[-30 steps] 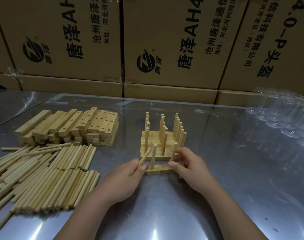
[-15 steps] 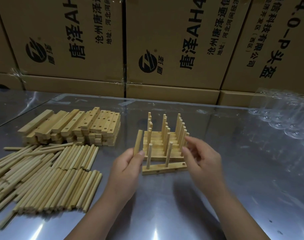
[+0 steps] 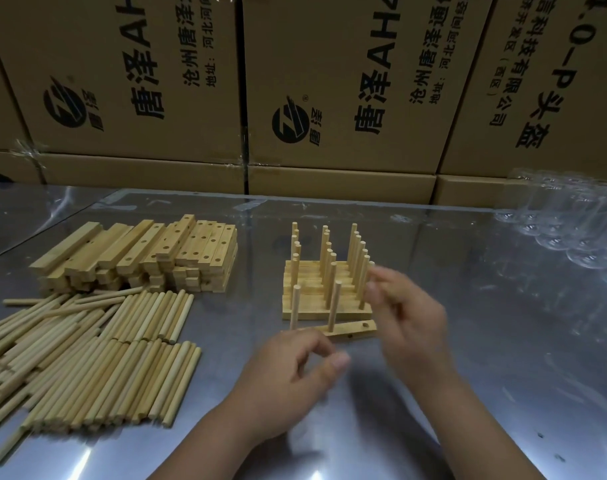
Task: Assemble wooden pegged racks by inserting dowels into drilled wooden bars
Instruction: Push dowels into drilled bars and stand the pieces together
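The dowels [image 3: 87, 362] at near left are pale yellow-tan wood. The bars [image 3: 139, 258] behind them are the same light wood, dotted with rows of dark round holes, as are the racks [image 3: 326, 292]. The surface [image 3: 502, 341] is shiny grey with white glints. The far boxes [image 3: 329, 81] are brown with black lettering and round black logos.

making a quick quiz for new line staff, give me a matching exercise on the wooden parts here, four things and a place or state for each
Things
1. loose dowels
2. bare bars
3. finished racks
4. front bar

Places or states
a. stacked, far left
b. two pegs in, right hole empty
c. lying flat, near left
d. pegs upright in rows, middle

Pairs: 1-c, 2-a, 3-d, 4-b
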